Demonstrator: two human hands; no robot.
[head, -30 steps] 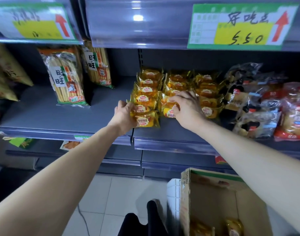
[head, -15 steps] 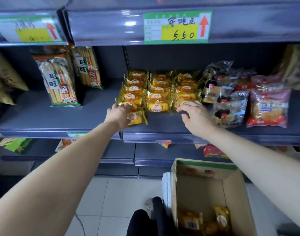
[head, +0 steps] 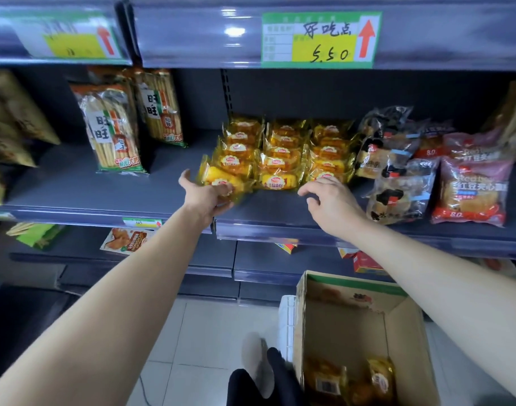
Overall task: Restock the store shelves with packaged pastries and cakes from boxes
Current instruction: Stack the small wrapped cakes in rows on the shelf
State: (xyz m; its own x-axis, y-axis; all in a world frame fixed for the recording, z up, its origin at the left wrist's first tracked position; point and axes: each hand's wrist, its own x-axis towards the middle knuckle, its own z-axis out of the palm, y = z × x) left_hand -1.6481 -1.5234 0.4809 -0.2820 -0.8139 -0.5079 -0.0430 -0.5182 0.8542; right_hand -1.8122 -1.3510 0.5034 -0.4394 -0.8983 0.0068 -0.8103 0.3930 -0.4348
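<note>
Gripping a yellow plastic-wrapped pastry pack [head: 218,175] at the near edge of the grey metal shelf [head: 104,194], left hand [head: 205,197] fingers clamped, probably squaring it up; right hand [head: 332,200] fingers apart, empty.

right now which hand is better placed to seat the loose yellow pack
Left: the left hand holds the yellow pack by the left row; the right hand hovers empty farther right.

The left arm [head: 110,303] and right arm [head: 441,282] are bare along all their visible length, and the left hand [head: 205,197] and right hand [head: 331,200] are bare as well. Low in the view, a leg in black trousers [head: 280,376] meets a pale grey shoe [head: 255,358], both blurred.
</note>
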